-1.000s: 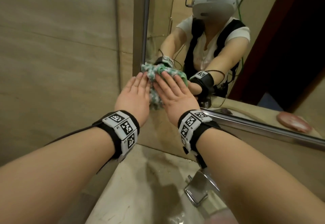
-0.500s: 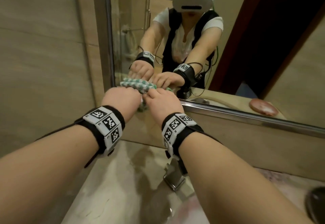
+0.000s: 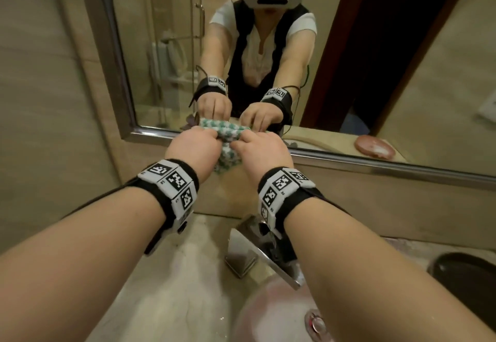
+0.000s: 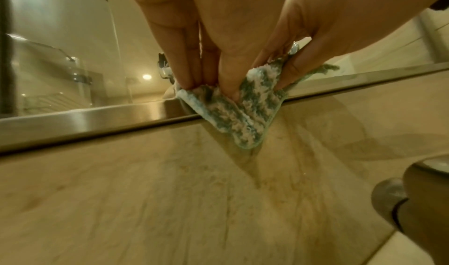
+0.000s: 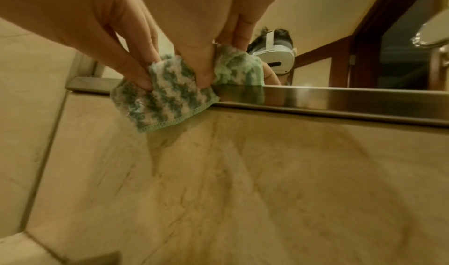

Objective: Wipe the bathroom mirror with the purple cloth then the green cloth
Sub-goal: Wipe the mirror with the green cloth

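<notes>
A green and white cloth (image 3: 227, 155) is bunched between my two hands at the bottom edge of the bathroom mirror (image 3: 166, 46), near its lower left corner. My left hand (image 3: 197, 148) pinches the cloth's left side with curled fingers (image 4: 187, 73). On the right side, my right hand (image 3: 264, 151) grips it between thumb and fingers (image 5: 136, 71). The cloth (image 4: 233, 113) hangs over the mirror's steel frame (image 5: 340, 98) onto the beige tile below. The lower corner of the cloth (image 5: 165, 103) dangles free.
A chrome faucet (image 3: 249, 250) stands under my right wrist, above a pale basin (image 3: 268, 315) with a drain (image 3: 316, 323). A dark dish (image 3: 469, 277) sits at the right. A pink soap dish (image 3: 374, 147) shows as a reflection in the mirror. Beige tiled wall (image 3: 40, 100) lies to the left.
Both hands have slid down the glass to the mirror's bottom frame. Their fingers, flat on the cloth a second ago, are now curled and gripping it.
</notes>
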The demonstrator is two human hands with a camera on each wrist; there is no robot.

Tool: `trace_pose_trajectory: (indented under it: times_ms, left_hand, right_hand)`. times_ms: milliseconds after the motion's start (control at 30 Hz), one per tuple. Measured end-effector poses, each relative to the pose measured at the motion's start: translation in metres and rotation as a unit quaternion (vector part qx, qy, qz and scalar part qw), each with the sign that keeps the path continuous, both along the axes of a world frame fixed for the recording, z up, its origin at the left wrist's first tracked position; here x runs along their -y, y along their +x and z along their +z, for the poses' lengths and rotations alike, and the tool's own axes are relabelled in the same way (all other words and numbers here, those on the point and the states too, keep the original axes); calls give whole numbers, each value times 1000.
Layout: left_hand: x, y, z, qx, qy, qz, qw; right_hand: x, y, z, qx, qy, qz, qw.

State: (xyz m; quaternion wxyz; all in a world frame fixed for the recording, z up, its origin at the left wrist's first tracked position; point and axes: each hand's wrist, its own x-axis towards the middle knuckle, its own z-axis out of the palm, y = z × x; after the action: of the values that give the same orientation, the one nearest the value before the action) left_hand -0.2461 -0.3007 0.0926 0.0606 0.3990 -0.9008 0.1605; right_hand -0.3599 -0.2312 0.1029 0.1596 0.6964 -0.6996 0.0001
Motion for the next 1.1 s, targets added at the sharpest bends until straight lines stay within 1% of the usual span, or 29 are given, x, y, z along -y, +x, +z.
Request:
trace_pose_trajectory:
  times_ms: [100,233,433,600,667,733,967,1100]
  left_hand:
    - [-15,-26,4,22,-6,-33,999]
    - [-35,-66,11,37,17,-40,998]
    - [-69,-107,12,34,4,-79,996]
    - [-91,-144,14,29,22,-89,995]
    - [-102,-161,14,26,16,-103,994]
    - [-104,-164,11,30,15,-104,994]
    - [-134,-212,9,19,18,-137,990]
    - [-149,-238,11,20,21,-122,992]
  right_hand:
    - [-17,-20,5,11,3,-43,999]
    - [-37,-47,10,25,4,-93,995]
    - [-71,-90,14,84,21,-170,982]
    - [-95,-121,18,112,26,-209,971]
    - [-104,-138,20,122,34,-226,966]
    - [-106,-141,20,127,43,-230,964]
    - [-144,-188,22,128,36,-251,959]
    - [-161,-211,21,128,30,-243,961]
